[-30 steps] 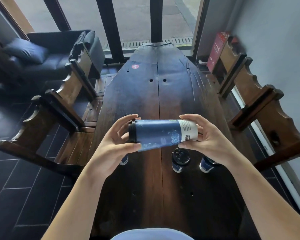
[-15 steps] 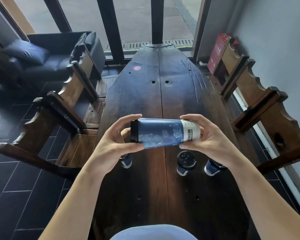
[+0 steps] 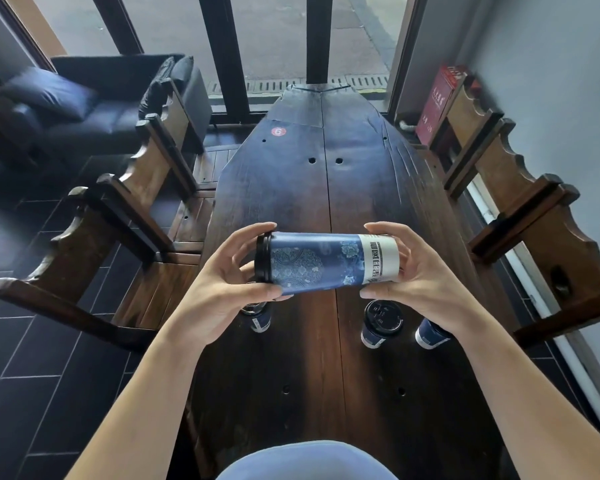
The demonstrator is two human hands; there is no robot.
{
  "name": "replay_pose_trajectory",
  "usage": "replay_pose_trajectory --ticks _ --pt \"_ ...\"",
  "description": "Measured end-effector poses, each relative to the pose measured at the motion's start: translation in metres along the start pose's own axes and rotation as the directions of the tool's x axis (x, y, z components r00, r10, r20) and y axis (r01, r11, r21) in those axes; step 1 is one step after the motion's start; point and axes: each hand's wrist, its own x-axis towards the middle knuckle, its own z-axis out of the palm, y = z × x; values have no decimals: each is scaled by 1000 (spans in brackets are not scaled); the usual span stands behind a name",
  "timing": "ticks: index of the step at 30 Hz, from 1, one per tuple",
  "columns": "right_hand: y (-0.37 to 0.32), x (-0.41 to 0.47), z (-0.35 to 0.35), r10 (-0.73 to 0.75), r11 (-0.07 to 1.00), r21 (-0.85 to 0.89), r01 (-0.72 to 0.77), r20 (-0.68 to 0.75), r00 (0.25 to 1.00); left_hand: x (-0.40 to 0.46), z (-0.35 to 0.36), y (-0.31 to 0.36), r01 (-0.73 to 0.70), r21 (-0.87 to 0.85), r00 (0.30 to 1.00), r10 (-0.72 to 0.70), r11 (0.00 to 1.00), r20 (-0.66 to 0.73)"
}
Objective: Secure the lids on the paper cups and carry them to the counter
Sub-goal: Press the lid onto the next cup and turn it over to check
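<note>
Head: one cup [image 3: 326,263] held, three standing.

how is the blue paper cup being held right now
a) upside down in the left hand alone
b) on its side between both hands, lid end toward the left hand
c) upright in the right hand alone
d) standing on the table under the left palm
b: the blue paper cup lies sideways above the wooden table, its black lid at the left hand and its white base end in the right hand.
</note>
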Motion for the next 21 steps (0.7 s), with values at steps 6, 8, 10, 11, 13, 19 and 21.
replay_pose_trajectory --ticks 6,8,10,11,13,19,21 --pt "-10 6 -5 -40 999 -27 39 -41 998 6 -4 1 -34 -28 999 34 999 -2" --pt "-12 8 -6 -31 999 -26 29 -45 999 9 -4 2 -86 -17 996 86 996 -11" --pt "-12 10 -7 -28 999 -23 28 -42 999 12 -4 4 -114 -19 993 114 993 -6" --pt "-11 12 -8 -31 999 -27 30 -37 999 14 -5 4 -118 -24 993 118 993 -3" --pt "-11 14 -8 -41 999 -29 40 -36 999 18 -6 4 -119 -30 993 119 992 -6" --pt "-12 20 -10 -74 997 -9 73 -70 995 28 -8 7 -106 -48 994 106 993 -11" --pt "-12 22 -12 -68 998 -22 67 -78 995 30 -8 7 -111 -48 994 111 993 -4"
